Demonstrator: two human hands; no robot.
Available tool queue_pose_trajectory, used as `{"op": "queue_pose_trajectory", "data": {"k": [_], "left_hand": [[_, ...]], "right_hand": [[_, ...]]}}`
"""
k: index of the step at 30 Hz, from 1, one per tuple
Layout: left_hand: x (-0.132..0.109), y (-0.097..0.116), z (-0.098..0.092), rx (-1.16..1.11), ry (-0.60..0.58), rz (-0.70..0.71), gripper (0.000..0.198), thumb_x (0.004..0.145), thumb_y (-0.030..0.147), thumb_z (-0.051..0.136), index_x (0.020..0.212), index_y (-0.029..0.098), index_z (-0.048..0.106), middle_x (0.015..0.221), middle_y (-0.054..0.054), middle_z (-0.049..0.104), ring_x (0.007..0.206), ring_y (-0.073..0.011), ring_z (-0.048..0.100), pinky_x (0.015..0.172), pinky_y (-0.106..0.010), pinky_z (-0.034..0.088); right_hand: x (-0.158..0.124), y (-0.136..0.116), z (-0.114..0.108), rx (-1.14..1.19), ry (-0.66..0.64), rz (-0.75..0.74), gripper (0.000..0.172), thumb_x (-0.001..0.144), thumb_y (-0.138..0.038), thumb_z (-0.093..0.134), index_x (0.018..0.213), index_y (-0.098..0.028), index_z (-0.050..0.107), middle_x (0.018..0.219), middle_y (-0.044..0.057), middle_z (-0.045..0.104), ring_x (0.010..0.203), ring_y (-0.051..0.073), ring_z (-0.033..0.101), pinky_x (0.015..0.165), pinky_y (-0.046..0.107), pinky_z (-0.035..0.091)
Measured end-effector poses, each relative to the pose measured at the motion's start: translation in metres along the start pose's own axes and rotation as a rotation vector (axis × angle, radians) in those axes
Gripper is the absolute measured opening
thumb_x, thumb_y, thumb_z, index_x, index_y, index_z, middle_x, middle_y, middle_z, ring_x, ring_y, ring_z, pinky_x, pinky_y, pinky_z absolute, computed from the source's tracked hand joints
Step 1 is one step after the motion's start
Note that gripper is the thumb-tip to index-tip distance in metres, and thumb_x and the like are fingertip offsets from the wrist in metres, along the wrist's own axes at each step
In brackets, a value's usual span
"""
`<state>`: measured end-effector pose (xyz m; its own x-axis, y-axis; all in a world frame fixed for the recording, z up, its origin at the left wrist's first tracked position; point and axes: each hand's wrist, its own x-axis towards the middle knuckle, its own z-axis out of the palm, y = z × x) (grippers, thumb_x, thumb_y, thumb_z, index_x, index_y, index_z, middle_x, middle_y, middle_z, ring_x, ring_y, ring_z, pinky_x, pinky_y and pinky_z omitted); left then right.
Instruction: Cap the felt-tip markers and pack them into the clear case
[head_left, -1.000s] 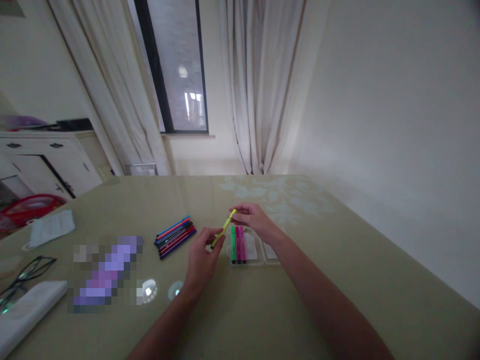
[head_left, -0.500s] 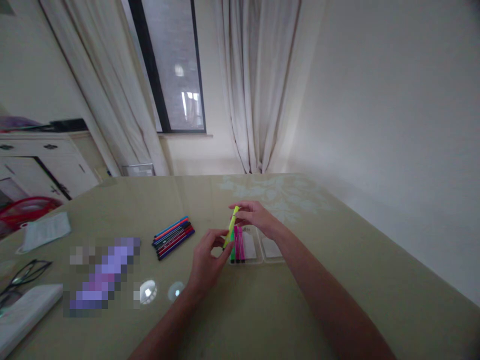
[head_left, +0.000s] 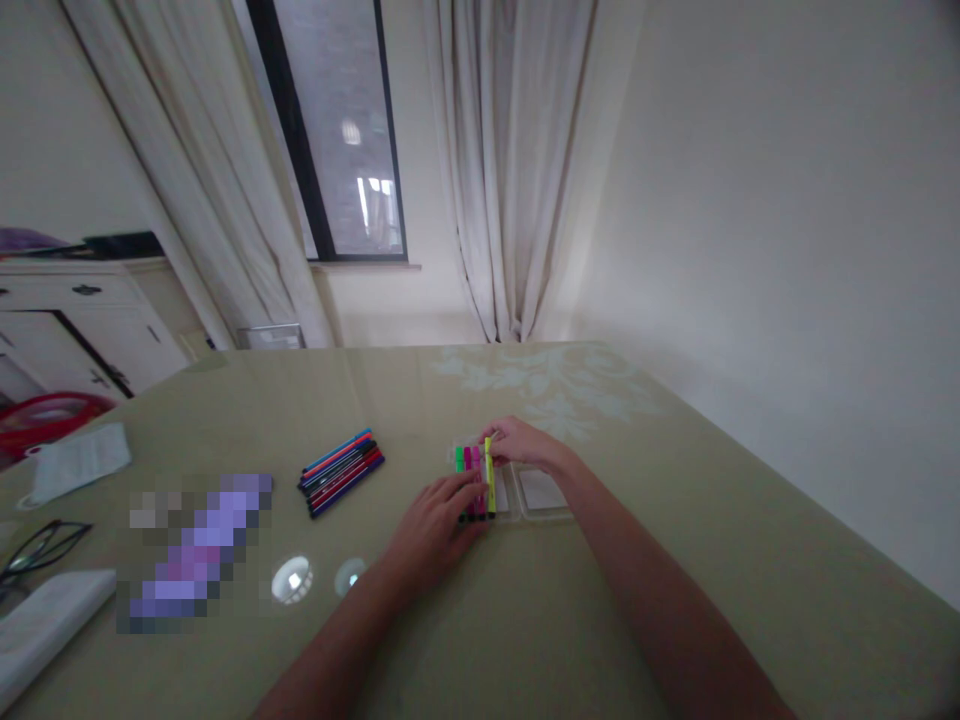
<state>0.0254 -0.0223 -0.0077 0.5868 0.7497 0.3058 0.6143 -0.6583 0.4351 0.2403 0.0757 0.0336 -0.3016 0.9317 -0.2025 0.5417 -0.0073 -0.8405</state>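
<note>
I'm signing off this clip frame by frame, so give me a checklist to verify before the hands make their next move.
1. Right hand on the yellow pen: ok, at its far end.
2. Yellow pen lined up with the pink pen: ok, roughly parallel, on its right.
3. Yellow pen fully seated in the clear case: cannot tell, the hands hide too much.
4. Case open: ok, its other half lies to the right, partly behind the right forearm.
5. Left hand clear of the row: not ok, it reaches across the pens.
6. Loose pen bundle apart from both hands: ok.
</note>
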Motion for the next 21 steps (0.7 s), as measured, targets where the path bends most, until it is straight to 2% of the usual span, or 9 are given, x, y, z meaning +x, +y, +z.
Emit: {"op": "queue_pose_trajectory", "data": {"k": [3, 7, 10, 21], "left_hand": [[0.000, 0.002, 0.000, 0.036, -0.003, 0.016, 0.040, 0.099, 0.032, 0.063, 0.139, 0.030, 0.062, 0.150, -0.007, 0.060, 0.132, -0.0292, 0.059, 0.111, -0.050, 0.050], [0.001, 0.002, 0.001, 0.079, -0.001, 0.052, 0.037, 0.100, 0.032, 0.062, 0.137, 0.028, 0.064, 0.148, -0.007, 0.062, 0.130, -0.0286, 0.060, 0.109, -0.049, 0.051], [0.002, 0.002, 0.003, 0.111, 0.002, 0.077, 0.039, 0.100, 0.032, 0.062, 0.139, 0.030, 0.062, 0.147, -0.005, 0.064, 0.132, -0.0279, 0.058, 0.110, -0.049, 0.050], [0.006, 0.008, 0.003, 0.128, 0.001, 0.093, 0.033, 0.099, 0.030, 0.063, 0.132, 0.030, 0.068, 0.140, -0.004, 0.069, 0.129, -0.0276, 0.059, 0.109, -0.048, 0.050]], "right_hand": [[0.003, 0.003, 0.000, -0.075, 0.021, -0.017, 0.017, 0.078, -0.010, 0.069, 0.093, -0.013, 0.077, 0.072, 0.002, 0.075, 0.066, 0.014, 0.069, 0.064, 0.021, 0.053], [0.003, 0.006, -0.003, -0.203, 0.087, -0.034, 0.031, 0.071, -0.006, 0.074, 0.101, -0.014, 0.080, 0.085, 0.005, 0.079, 0.078, 0.017, 0.072, 0.068, 0.022, 0.052], [0.002, 0.005, -0.002, -0.280, 0.101, -0.032, 0.031, 0.071, -0.008, 0.077, 0.102, -0.014, 0.080, 0.091, 0.007, 0.081, 0.083, 0.019, 0.073, 0.069, 0.023, 0.052], [-0.008, -0.007, 0.003, -0.478, 0.126, -0.016, 0.032, 0.073, -0.012, 0.082, 0.105, -0.016, 0.082, 0.093, 0.007, 0.081, 0.083, 0.019, 0.073, 0.070, 0.024, 0.049]]}}
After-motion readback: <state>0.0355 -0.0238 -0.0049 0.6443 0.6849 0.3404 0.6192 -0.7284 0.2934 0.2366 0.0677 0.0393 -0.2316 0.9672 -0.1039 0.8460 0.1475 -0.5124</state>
